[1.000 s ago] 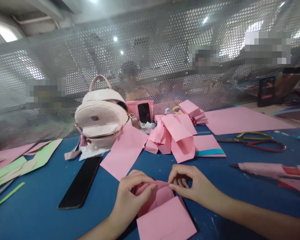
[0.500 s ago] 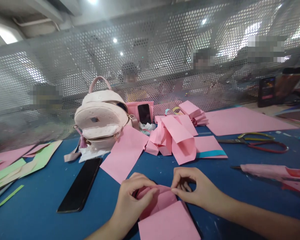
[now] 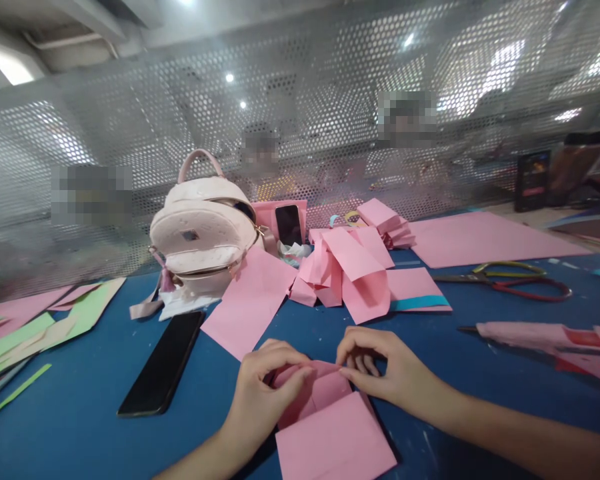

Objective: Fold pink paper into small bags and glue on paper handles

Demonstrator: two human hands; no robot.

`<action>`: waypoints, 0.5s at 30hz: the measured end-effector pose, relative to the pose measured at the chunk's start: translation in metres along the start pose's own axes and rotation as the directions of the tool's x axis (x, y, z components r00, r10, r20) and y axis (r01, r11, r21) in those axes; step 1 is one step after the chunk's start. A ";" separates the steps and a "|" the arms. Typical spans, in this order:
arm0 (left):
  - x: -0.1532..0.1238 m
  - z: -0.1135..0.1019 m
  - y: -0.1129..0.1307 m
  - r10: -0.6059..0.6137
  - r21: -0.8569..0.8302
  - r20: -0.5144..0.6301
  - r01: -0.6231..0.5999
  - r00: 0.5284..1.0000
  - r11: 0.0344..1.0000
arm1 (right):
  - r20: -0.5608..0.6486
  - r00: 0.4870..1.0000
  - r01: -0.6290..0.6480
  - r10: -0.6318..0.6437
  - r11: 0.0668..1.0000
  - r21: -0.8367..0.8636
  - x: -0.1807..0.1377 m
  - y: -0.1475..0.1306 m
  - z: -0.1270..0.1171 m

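A folded pink paper piece (image 3: 330, 433) lies on the blue table (image 3: 80, 427) right in front of me. My left hand (image 3: 263, 393) pinches its upper left flap between thumb and fingers. My right hand (image 3: 387, 373) pinches the upper right edge of the same paper, fingers curled. The two hands almost meet at the top fold. A loose pink sheet (image 3: 253, 300) lies just beyond them.
A black phone (image 3: 163, 363) lies left of my hands. Behind stand a pale pink backpack (image 3: 203, 230), a pile of folded pink papers (image 3: 355, 267), scissors (image 3: 510, 280) and a pink glue gun (image 3: 540, 337) at right. Green and pink scraps (image 3: 35, 327) sit far left. A perforated metal screen (image 3: 300, 133) backs the table.
Both hands keep their pinch on the pink paper and have barely shifted. The view dipped slightly and came back.
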State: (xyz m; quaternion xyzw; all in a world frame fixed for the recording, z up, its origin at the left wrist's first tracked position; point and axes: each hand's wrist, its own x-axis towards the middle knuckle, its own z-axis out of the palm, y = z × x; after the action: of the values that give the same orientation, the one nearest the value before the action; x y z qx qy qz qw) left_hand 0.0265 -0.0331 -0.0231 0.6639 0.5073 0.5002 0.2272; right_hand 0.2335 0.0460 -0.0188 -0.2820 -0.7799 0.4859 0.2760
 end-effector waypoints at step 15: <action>0.000 0.000 0.001 -0.003 0.005 -0.001 0.003 1.000 1.000 | -0.001 1.000 -0.003 0.003 1.000 0.005 -0.001 -0.001 0.000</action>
State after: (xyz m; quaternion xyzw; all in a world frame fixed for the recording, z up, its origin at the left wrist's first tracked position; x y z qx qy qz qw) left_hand 0.0265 -0.0333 -0.0226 0.6637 0.5096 0.4989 0.2258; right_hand 0.2340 0.0450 -0.0177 -0.2830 -0.7781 0.4879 0.2764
